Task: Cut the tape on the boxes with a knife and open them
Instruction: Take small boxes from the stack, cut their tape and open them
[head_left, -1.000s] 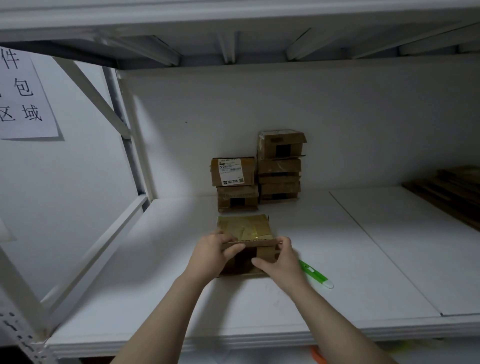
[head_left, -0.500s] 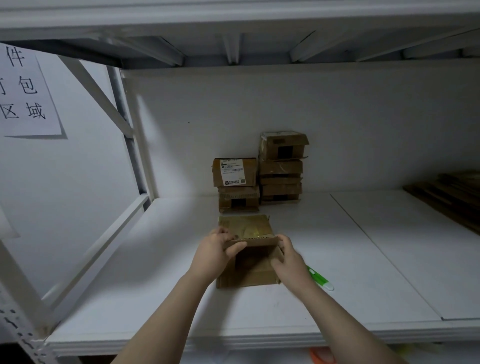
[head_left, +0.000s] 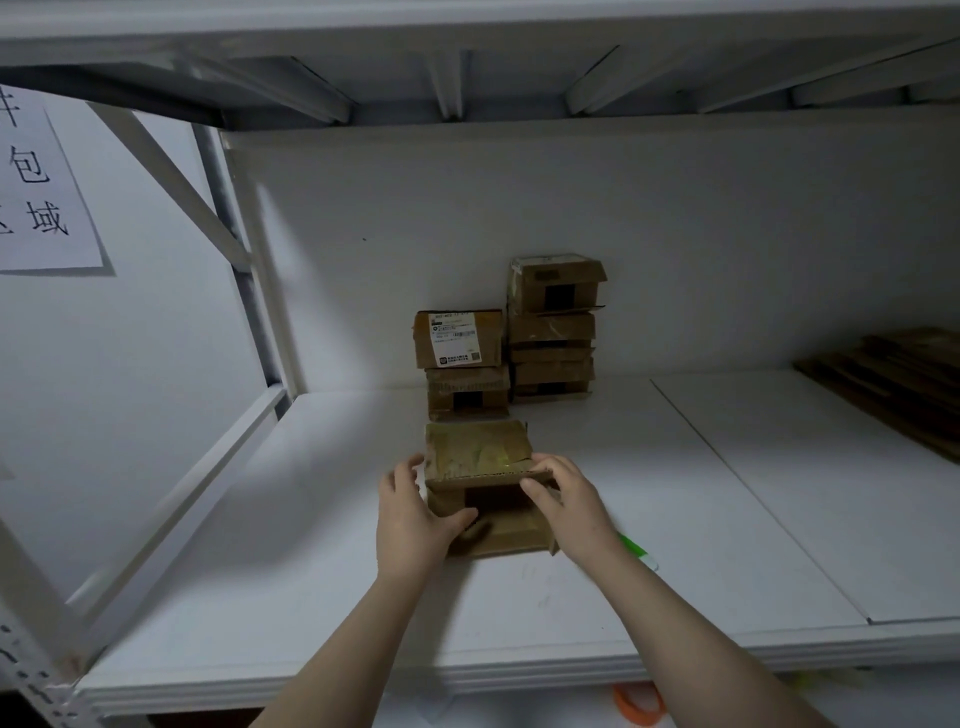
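Cardboard box (head_left: 478, 449) sits on the shelf (head_left: 363, 597). Left hand (head_left: 415, 514) grips its side; right hand (head_left: 569, 506) pinches its top flap.

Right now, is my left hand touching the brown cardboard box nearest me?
Touching. Head view: the left hand grips the brown cardboard box, thumb on its front.

Front box (head_left: 478, 452) mid-shelf, short box stack (head_left: 462, 364) and taller box stack (head_left: 553, 332) close behind it against the back wall (head_left: 675, 234), green knife (head_left: 636, 550) just right, flattened cardboard (head_left: 893, 374) far right, bare shelf board (head_left: 291, 545) passable left and front, upper shelf beams (head_left: 447, 88) overhead.
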